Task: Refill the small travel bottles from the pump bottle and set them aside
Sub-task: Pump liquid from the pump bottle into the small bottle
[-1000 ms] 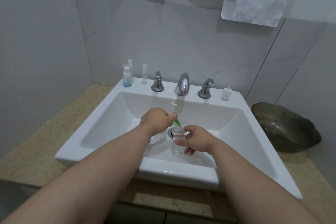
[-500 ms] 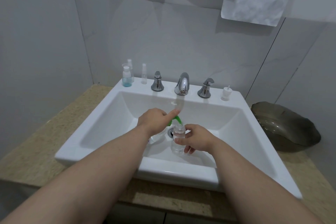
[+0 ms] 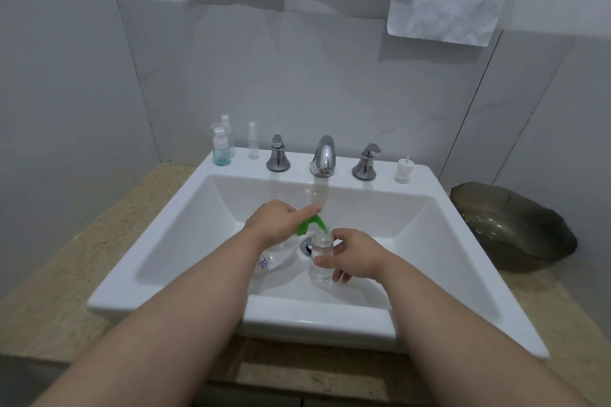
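Note:
Over the white sink basin (image 3: 185, 228), my left hand (image 3: 277, 223) grips a clear pump bottle (image 3: 276, 256) with a green pump head (image 3: 310, 225), index finger lying on top of the pump. The green spout reaches to the mouth of a small clear travel bottle (image 3: 320, 258), which my right hand (image 3: 350, 256) holds upright by its side. The small bottle looks partly filled with clear liquid. On the sink's back ledge at the left stand a small bottle with blue liquid (image 3: 221, 150) and two slim clear spray bottles (image 3: 253, 145).
Chrome tap (image 3: 323, 157) and two handles stand on the back ledge, with a small white pump cap (image 3: 404, 170) at the right. A dark glass bowl (image 3: 515, 228) sits on the beige counter (image 3: 43, 274) right of the sink. Paper sheets hang on the wall.
My left index finger has lifted and the green pump head has risen slightly. The right hand and the small bottle have stayed in place.

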`<state>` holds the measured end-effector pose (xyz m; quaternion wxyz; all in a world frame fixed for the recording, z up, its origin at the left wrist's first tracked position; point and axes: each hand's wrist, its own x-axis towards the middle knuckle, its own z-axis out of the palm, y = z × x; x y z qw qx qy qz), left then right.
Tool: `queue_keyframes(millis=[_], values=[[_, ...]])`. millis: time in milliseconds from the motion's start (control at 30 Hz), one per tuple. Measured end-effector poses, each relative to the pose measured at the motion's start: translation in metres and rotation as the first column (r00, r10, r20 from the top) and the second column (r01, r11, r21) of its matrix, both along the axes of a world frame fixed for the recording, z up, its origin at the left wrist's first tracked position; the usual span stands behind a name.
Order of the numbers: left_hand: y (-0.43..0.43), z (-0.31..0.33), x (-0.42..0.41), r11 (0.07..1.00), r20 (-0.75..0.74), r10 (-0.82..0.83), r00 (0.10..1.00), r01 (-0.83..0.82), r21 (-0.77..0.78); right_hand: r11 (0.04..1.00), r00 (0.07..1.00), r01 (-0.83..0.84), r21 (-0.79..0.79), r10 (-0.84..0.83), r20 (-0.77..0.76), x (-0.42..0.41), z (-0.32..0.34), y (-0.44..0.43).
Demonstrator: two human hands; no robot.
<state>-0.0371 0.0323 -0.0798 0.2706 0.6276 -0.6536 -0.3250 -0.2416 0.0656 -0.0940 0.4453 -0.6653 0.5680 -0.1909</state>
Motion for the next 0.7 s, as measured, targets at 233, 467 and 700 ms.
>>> queue_keyframes(millis=[233,467,700], values=[[-0.011,-0.002,0.007,0.999,0.035,-0.031,0.999,0.031,-0.006,1.000,1.000,0.000,-0.023,-0.001,-0.011,-0.002,-0.004,-0.002],[-0.015,0.012,0.007,0.991,0.082,-0.111,0.990,0.105,0.082,0.999,1.000,0.000,-0.036,-0.001,-0.016,-0.003,-0.002,-0.002],[-0.023,0.016,0.011,0.952,0.076,-0.244,0.967,0.224,0.209,0.999,0.999,0.004,-0.050,-0.006,-0.039,-0.004,-0.001,-0.002]])
